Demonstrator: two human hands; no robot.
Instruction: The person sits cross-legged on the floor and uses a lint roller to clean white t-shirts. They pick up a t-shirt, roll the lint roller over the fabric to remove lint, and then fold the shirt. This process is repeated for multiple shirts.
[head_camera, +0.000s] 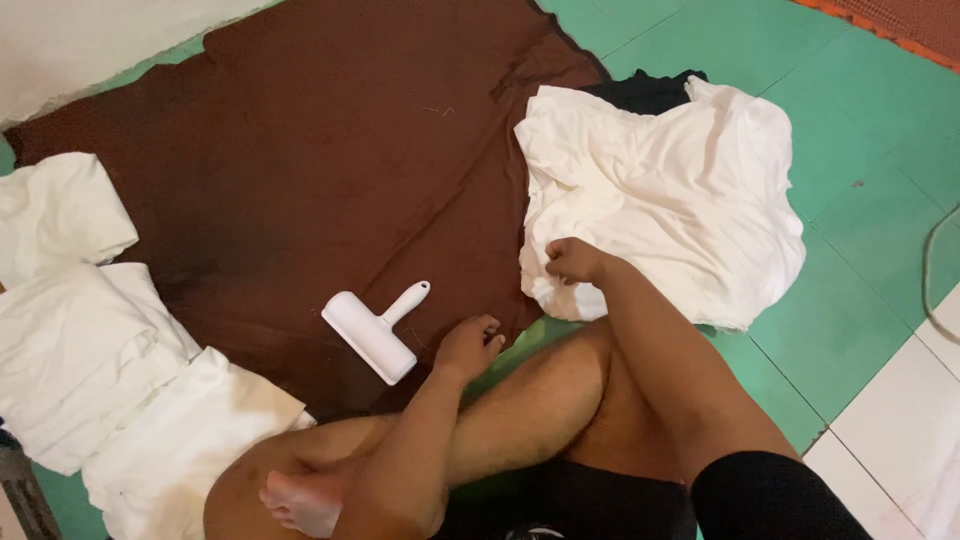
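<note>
From my seat, starting at the left, I see the folded white cloths (90, 330) stacked on the edge of the brown cloth (300, 150) that is spread over the green floor (850, 150); the stack nearest the knee leans a little off the brown cloth, and I judge a nudge from the leg could spill it and undo the folds. Next comes the white lint roller (375, 330), lying on the brown cloth with its handle pointing up and right, just beside the left hand (468, 345). That hand is loosely curled and grasps nothing; its fingertips rest at the brown cloth's near edge, so a careless sweep could knock the roller away or drag the cloth into wrinkles. Further right, the right hand (572, 260) is clenched on the near edge of the crumpled white garment (660, 190), which lies half on the brown cloth and half on the floor, over a dark piece (645, 92). A hard pull could haul the dark piece along with it.
</note>
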